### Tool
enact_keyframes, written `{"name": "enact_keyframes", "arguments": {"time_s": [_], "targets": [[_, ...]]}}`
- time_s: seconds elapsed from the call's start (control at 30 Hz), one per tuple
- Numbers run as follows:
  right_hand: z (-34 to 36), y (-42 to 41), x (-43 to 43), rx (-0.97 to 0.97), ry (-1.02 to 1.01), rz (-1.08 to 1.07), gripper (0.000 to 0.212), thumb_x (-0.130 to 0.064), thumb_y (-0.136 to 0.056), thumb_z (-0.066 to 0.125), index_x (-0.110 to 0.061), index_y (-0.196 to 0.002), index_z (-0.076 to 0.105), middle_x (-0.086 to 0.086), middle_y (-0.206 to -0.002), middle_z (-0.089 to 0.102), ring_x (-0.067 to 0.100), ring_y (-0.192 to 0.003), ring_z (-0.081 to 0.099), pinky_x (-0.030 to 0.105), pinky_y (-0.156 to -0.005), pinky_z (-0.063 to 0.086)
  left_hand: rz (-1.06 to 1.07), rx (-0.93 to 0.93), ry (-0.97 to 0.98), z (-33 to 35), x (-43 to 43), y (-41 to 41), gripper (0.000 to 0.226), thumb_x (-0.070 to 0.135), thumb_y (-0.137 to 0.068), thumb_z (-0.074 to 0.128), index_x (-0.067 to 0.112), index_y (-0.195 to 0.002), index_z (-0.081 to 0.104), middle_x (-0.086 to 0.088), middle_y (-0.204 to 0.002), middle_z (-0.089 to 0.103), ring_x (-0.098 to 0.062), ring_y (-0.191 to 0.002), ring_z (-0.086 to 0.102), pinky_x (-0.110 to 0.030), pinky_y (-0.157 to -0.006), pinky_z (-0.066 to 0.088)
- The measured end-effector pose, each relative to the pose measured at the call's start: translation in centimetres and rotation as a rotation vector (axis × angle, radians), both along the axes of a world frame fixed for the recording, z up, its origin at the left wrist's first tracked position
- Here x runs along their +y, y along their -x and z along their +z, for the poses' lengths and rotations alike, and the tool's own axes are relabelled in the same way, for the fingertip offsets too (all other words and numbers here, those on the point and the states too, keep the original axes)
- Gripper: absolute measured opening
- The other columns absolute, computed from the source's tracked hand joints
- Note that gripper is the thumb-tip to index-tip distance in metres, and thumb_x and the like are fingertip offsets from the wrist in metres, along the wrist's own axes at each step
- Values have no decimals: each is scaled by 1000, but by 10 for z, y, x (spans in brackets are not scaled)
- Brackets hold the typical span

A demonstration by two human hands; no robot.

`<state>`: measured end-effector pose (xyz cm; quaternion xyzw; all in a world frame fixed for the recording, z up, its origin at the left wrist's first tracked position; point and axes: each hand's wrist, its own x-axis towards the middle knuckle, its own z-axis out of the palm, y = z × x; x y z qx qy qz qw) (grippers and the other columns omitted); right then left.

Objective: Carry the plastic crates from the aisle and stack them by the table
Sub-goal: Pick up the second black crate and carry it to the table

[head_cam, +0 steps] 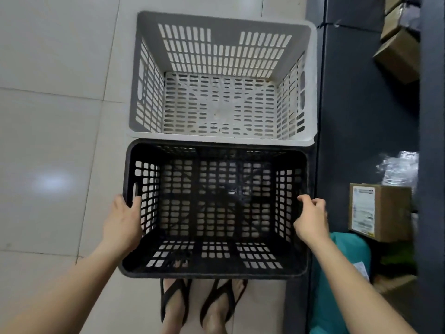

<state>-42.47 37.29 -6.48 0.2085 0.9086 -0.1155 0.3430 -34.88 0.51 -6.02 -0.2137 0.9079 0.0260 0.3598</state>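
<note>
Black crate (212, 274) lower centre, white crate (311, 80) directly above in frame. Left hand (124, 220) clamped on left rim, thumb inside; right hand (311, 219) fingers curled over right rim.

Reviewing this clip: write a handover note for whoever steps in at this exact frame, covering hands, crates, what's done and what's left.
Left hand: grips the black crate's left rim, thumb inside.
Right hand: fingers curled over its right rim.
Black crate: empty, held over the person's feet, far rim against the white crate.
White crate: empty, on the tiled floor beside dark furniture.
Done: the black crate is in hand at the white one.
Left: probably set the black crate on the white one, then fetch any others.
</note>
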Motion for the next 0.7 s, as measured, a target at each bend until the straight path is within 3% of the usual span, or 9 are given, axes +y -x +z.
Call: {"name": "enact_keyframes", "arguments": {"time_s": [0.13,0.27,0.4,0.7], "targets": [[-17,1,6,28,-26,14,48,11,-82,49,-12,-124,50,16,-132,37,36,-113,49,43,-92,48,126,102,-28,-9,-2,3,16,-2,-88,43,3,-102,46,-19,-91,37,-39,-89,46,-45,-69,43],[-17,-4,6,48,-104,61,37,13,-84,48,-8,-115,49,19,-123,41,37,-110,47,41,-85,46,16,106,-24,-12,-9,-2,35,-5,-80,52,2,-113,43,-12,-87,27,-37,-84,42,-37,-67,35],[2,-6,7,46,-168,110,34,11,-86,48,-8,-114,48,20,-123,43,37,-113,43,41,-84,46,37,121,1,0,-9,-1,38,-11,-76,54,4,-108,39,-21,-97,43,-41,-90,46,-38,-68,36],[102,-37,6,23,-201,166,30,4,-89,45,-8,-115,49,19,-120,47,38,-111,49,42,-86,47,70,173,-70,96,-23,-33,38,-6,-79,47,6,-114,40,-17,-97,45,-42,-95,51,-42,-76,43]]}}
